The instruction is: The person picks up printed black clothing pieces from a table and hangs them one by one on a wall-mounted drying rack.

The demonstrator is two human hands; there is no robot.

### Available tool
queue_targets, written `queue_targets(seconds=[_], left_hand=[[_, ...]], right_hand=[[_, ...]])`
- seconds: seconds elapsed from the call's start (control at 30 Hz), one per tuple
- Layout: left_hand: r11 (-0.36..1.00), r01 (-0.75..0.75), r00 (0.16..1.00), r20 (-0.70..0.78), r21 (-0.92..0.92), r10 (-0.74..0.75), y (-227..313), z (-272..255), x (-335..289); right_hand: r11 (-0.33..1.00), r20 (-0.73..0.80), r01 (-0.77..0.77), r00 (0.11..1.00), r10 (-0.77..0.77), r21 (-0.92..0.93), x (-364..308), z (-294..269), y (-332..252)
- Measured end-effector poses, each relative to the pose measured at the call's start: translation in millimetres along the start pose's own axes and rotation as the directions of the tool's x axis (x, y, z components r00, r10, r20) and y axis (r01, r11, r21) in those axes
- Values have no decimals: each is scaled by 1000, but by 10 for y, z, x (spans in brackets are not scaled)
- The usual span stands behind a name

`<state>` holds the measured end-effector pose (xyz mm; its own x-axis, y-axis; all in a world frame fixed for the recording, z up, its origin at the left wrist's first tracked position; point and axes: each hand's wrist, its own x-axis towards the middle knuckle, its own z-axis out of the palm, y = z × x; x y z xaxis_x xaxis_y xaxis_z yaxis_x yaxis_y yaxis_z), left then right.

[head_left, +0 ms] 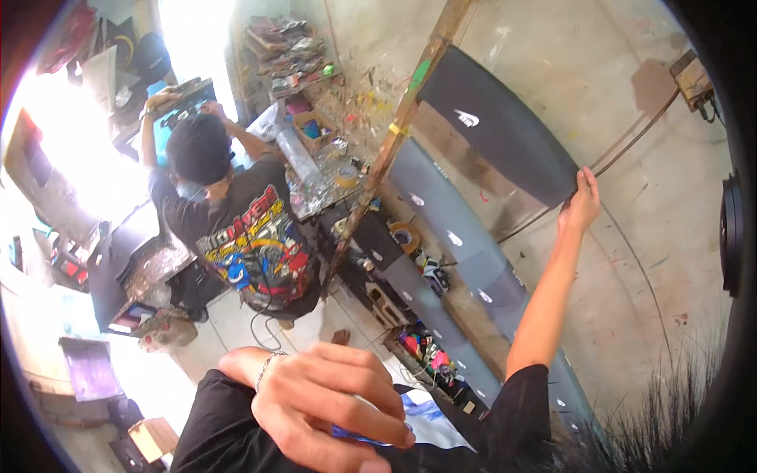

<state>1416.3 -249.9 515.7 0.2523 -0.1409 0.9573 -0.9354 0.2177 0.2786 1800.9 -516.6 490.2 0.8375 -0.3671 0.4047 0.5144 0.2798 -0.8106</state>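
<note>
Right hand [582, 202] pinched panel [505, 130] at lower end.
Long axis slanted from post [406, 110], upper left, to lower right; left hand [327, 402] half-curled.

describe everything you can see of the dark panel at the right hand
The dark panel is charcoal to black and matte, perhaps fabric-covered, with a long curved edge and one white emblem. It slants down rightward in view, its upper end meeting the wooden beam; any attachment there is unclear. The right hand touches its lower-right corner.
</note>
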Motion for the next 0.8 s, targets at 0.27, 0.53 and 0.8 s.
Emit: queue_targets(seconds=[0.27, 0.53, 0.8], left_hand=[[969, 241, 959, 138, 57, -247, 776, 357, -177], [911, 404, 910, 137, -85, -391, 1210, 335, -437], [983, -40, 973, -232, -180, -3, 1634, 274, -923]], right_hand=[[957, 98, 98, 992, -74, -272, -141, -70, -17], [932, 95, 151, 987, -126, -328, -233, -229, -137], [695, 13, 290, 927, -374, -658, -1231, -482, -109]])
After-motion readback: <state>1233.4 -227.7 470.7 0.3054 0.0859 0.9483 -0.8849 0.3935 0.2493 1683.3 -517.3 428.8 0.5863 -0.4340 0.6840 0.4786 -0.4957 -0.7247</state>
